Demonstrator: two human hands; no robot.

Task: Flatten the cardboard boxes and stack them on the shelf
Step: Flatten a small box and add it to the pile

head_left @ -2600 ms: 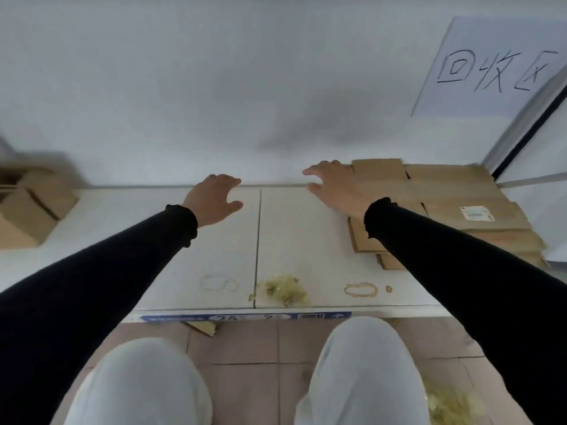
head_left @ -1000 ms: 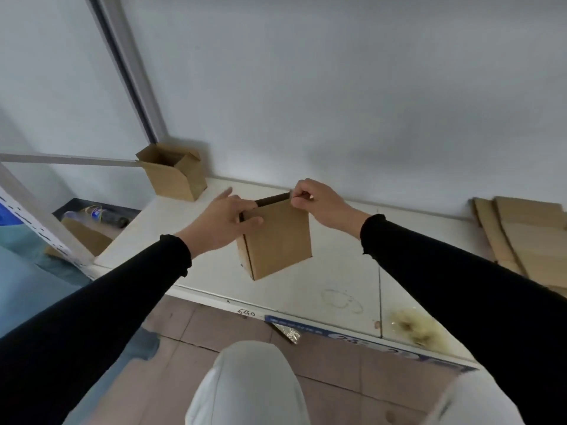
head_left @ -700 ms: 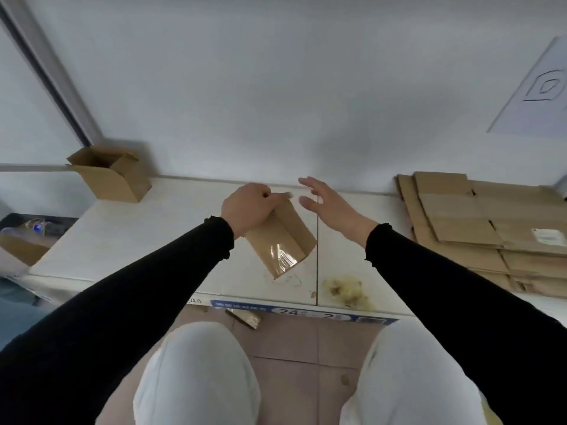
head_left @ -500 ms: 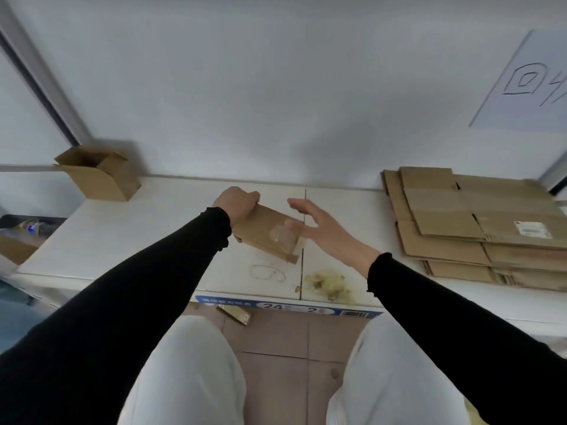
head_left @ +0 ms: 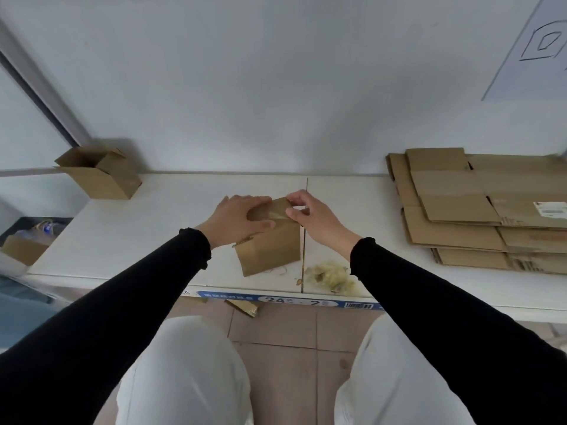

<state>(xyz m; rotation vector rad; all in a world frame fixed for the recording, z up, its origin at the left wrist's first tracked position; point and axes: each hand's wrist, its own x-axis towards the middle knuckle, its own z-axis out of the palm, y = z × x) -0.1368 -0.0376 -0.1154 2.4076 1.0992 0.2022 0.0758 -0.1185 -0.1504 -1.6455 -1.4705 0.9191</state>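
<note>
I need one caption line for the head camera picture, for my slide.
Both hands, left and right, work on a small cardboard box on the white shelf, with flattened boxes stacked at right.

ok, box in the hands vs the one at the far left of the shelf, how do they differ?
The held box sits mid-shelf under the left hand and right hand; the far-left box stands untouched by the wall. The held box has clear tape on its top; the far-left box shows none and its top flaps are open. The held box looks partly collapsed; the far-left box keeps its full shape. Both are small plain brown cardboard.
</note>
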